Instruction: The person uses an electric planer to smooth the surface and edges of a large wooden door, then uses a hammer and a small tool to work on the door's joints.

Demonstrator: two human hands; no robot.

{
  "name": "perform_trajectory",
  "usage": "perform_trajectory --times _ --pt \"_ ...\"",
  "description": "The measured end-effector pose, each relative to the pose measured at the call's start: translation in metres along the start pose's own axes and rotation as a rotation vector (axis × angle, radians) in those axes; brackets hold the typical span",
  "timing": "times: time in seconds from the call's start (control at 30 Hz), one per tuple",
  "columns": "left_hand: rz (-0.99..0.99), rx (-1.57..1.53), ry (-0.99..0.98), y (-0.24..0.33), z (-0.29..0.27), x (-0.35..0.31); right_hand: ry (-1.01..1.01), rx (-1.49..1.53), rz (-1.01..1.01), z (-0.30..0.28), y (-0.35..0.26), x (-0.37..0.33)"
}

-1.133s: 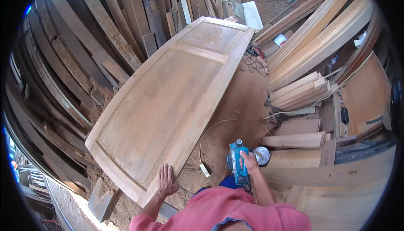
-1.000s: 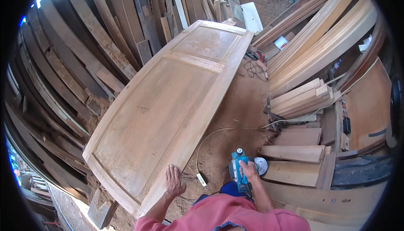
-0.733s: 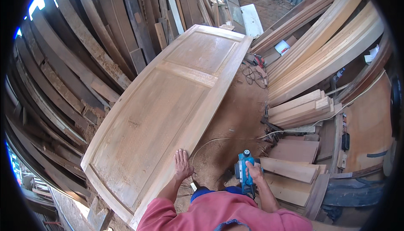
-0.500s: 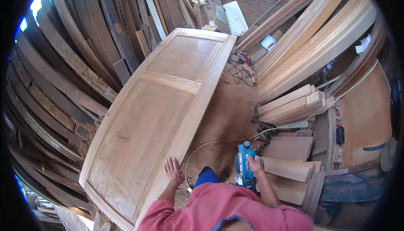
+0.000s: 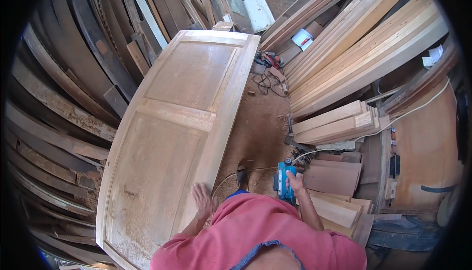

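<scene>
A pale wooden panelled door (image 5: 162,144), dusted with sawdust, lies at my left. My left hand (image 5: 202,201) rests palm down on its right-hand stile, fingers stretched out and a little blurred. In my right hand (image 5: 296,184) is a blue electric planer (image 5: 281,180), gripped by its handle and held off to the right of the door, apart from it. A pale power cord (image 5: 314,152) runs beside the planer and across to the right.
Dark boards (image 5: 59,103) lean in a row along the left. Long pale planks (image 5: 354,58) are stacked at the right, with shorter pieces (image 5: 339,127) nearer. A red power tool (image 5: 269,59) with a coiled black cord lies beyond the sawdust-covered floor (image 5: 258,137).
My body has moved forward along the door, and a shoe now shows on the floor. My left hand has slid slightly farther up the stile; the planer stays in my right hand.
</scene>
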State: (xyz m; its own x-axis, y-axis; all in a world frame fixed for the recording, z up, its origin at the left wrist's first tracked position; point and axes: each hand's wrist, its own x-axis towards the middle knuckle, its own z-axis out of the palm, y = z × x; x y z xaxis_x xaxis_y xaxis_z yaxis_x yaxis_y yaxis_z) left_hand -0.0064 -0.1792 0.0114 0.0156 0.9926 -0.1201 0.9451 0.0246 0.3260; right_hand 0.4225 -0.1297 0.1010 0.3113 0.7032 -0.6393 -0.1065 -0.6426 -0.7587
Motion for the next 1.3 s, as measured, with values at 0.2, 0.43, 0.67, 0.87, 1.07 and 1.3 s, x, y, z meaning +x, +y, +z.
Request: perform_trajectory --times 0.2,0.43,0.67,0.87,1.07,1.3 --pt "0.322 0.006 -0.119 0.058 -0.018 0.221 0.054 -0.02 -0.151 0.012 -0.084 0.071" --pt "0.247 -0.023 -0.089 0.108 -0.011 0.361 0.02 0.047 -0.07 -0.001 -0.15 0.14" --pt "0.086 0.024 -0.078 0.15 -0.002 0.368 0.023 -0.064 0.007 -0.008 -0.205 0.266" --pt "-0.138 0.078 -0.21 0.167 -0.016 0.378 -0.122 -0.177 -0.001 -0.009 -0.306 0.37" --pt "-0.549 0.034 -0.148 0.213 -0.004 0.428 -0.258 -0.266 -0.074 -0.016 -0.407 0.46" --pt "-0.707 -0.062 0.042 0.25 0.023 0.523 -0.353 -0.324 -0.106 -0.003 -0.476 0.529"
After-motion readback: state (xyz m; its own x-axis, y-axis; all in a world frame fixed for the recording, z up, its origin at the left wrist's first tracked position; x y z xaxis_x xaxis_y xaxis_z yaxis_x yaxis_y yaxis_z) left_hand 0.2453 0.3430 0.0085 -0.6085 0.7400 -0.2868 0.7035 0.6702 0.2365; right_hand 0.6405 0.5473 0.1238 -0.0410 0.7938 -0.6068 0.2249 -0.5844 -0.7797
